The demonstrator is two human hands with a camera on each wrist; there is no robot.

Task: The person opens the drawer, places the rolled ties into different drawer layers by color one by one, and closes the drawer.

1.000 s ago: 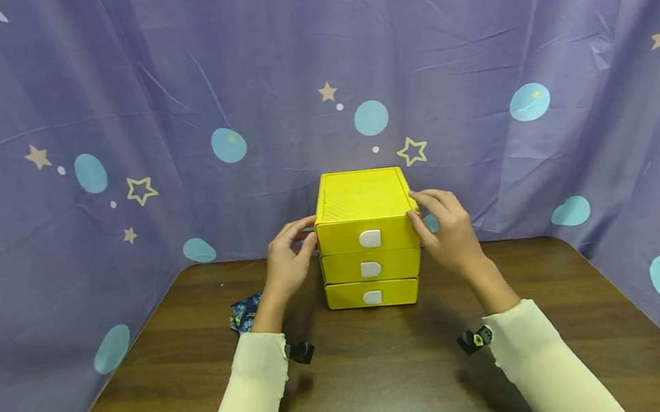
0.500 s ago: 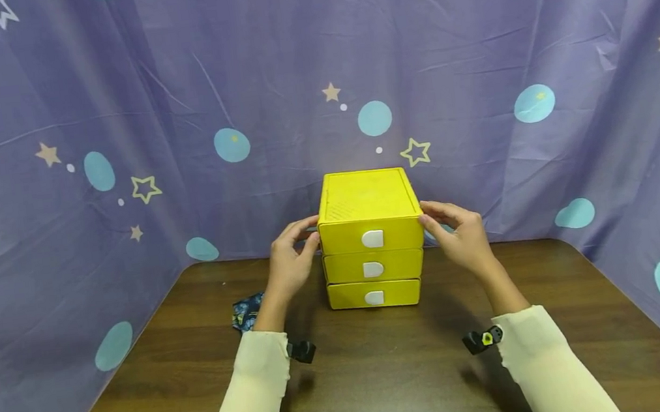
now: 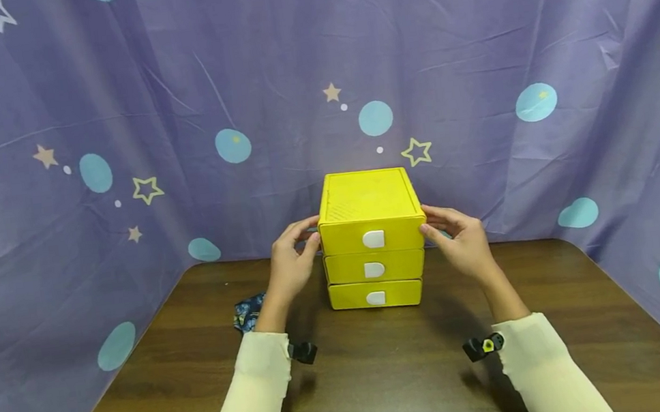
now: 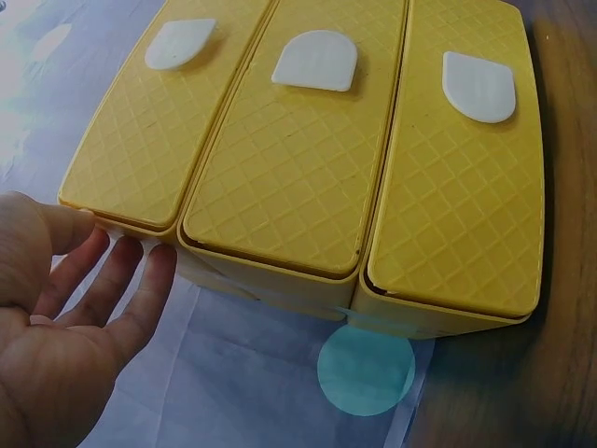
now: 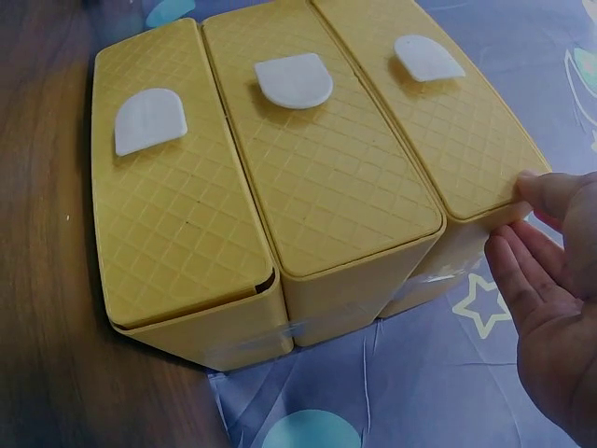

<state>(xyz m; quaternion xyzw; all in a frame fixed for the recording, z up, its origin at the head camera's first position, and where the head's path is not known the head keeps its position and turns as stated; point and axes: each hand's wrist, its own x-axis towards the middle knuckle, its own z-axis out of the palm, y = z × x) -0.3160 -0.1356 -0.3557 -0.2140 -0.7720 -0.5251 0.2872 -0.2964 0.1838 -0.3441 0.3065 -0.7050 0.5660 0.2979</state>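
A yellow drawer unit (image 3: 370, 234) with three stacked drawers, each with a white rounded tab, stands upright at the back of the table. All of its drawers are pushed in. At the upper left front corner my left hand (image 3: 289, 263) holds it, thumb at the front edge and fingers along the side wall. My right hand (image 3: 463, 242) grips the opposite upper corner; its thumb (image 5: 536, 190) lies over the front edge of the top drawer, with the other fingers against the side. The wrist views show the waffle-patterned drawer fronts (image 4: 289, 168) tilted by the camera angle.
A dark blue patterned cloth (image 3: 247, 312) lies left of the drawer unit, partly hidden behind the left forearm. The brown wooden table (image 3: 382, 378) runs back to a purple curtain (image 3: 264, 70) with stars and dots, which hangs close behind the unit.
My right hand has slid from the top right edge down to the front corner and side of the drawer unit. The left hand keeps its place at the left side.
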